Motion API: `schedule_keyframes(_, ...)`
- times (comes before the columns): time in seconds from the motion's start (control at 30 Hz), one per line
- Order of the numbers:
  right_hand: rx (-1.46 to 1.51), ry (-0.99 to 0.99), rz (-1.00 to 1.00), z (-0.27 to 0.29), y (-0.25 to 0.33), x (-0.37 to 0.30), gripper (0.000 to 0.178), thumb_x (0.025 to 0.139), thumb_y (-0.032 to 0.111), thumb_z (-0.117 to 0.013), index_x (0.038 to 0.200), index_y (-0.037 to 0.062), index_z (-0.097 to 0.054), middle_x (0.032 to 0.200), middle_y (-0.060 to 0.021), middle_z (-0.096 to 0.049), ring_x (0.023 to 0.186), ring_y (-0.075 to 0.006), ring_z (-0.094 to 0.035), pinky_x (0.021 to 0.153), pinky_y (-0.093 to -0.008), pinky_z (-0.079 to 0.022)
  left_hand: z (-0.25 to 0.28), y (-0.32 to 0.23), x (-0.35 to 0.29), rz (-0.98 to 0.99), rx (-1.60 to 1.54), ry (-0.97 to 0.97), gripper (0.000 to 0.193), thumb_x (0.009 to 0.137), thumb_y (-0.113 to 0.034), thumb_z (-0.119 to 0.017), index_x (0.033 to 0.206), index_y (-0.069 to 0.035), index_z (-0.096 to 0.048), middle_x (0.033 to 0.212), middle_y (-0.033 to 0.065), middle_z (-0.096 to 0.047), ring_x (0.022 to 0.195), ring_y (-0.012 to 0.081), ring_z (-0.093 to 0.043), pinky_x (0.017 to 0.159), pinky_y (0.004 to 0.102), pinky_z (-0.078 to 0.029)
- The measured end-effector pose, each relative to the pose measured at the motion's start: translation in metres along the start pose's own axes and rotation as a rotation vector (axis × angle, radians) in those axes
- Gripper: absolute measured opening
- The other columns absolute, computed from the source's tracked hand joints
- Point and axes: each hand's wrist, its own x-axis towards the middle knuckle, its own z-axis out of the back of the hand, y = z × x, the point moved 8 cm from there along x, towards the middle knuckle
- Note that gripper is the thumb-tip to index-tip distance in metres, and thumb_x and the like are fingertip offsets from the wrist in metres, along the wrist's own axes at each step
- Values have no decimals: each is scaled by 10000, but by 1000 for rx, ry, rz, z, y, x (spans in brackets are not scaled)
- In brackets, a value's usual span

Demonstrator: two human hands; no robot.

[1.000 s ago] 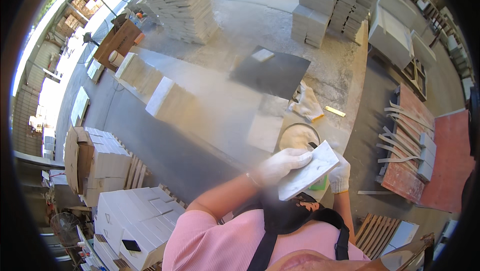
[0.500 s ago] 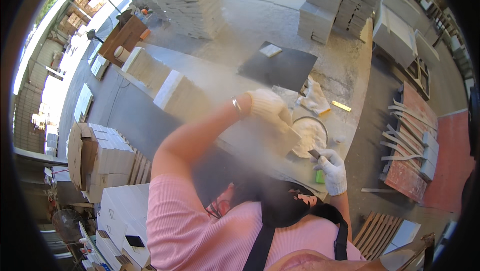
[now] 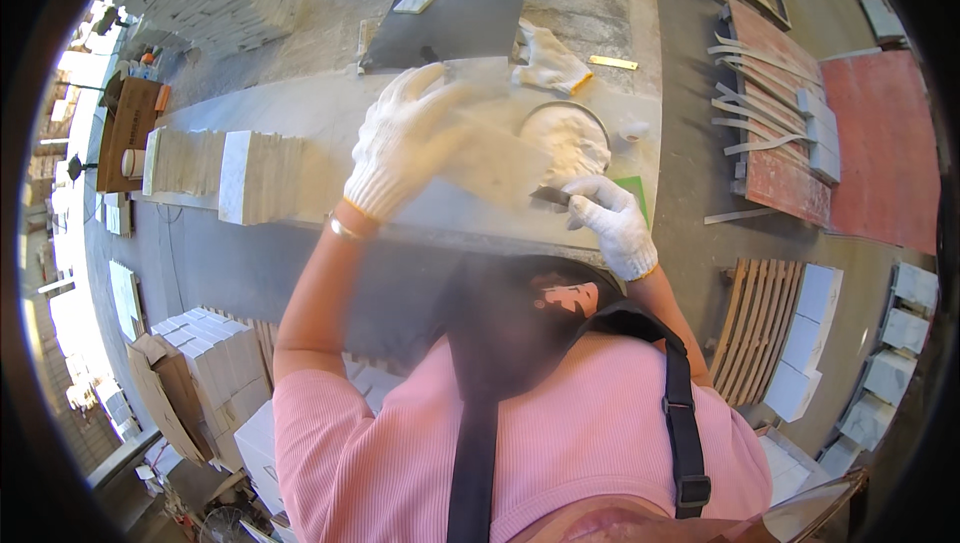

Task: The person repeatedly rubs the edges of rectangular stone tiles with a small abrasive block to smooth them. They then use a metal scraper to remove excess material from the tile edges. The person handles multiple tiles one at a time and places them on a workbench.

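My left hand [image 3: 395, 143], in a white knit glove, is raised over the pale worktable [image 3: 400, 213], its fingers partly smeared by motion. It holds a pale, thin tile [image 3: 495, 158], blurred and hazy, that reaches toward a round bowl [image 3: 606, 125] of white paste or powder [image 3: 565, 143]. My right hand [image 3: 612, 223], also gloved, pinches a small dark flat scraper blade [image 3: 552, 197] at the bowl's near edge. The blade's tip points left toward the tile. A green piece [image 3: 636, 195] lies beside my right hand.
Beyond the bowl lie a spare glove [image 3: 552, 58], a yellow strip [image 3: 613, 63] and a black sheet [image 3: 450, 23] bearing a small white tile [image 3: 418, 0]. A row of tiles [image 3: 260, 178] stands on the table's left. Pale strips [image 3: 765, 93] rest on a red board at right.
My left hand has swung left and turned fingers-up, with the tile lifting off from near the bowl. My right hand still holds the blade near the bowl. The view has tilted downward.
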Motion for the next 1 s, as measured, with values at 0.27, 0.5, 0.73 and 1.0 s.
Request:
schedule_keyframes(0.27,-136,94,106,-22,23,1,156,968,100,-670,1091,13,-711,1059,-31,-673,908,-117,-611,804,-269,-518,-38,3,-19,52,24,-135,553,852,-353,-752,1359,-163,-637,1556,291,-388,1418,486,-392,1145,519,-378)
schedule_keyframes(0.5,-276,62,-28,-15,32,-13,168,977,90,-650,1120,18,-700,1039,-45,-702,849,-113,-648,741,-253,-522,-47,-3,20,-292,72,-16,446,910,-367,-661,1299,-149,-658,1544,179,-454,1400,480,-410,1141,547,-366)
schedule_keyframes(0.73,-305,-69,129,8,55,0,260,971,91,-671,1218,14,-696,953,-36,-715,761,-74,-628,668,-210,-496,-52,-10,25,-383,73,26,368,935,-340,-598,1237,-156,-698,1463,103,-555,1364,426,-458,1138,533,-338)
schedule_keyframes(1.0,-508,8,256,-9,64,14,274,948,51,-688,1218,37,-729,1041,-45,-730,908,-111,-667,814,-252,-533,-53,-7,24,-381,39,43,369,968,-368,-557,1242,-180,-717,1450,119,-582,1374,386,-483,1150,542,-322)
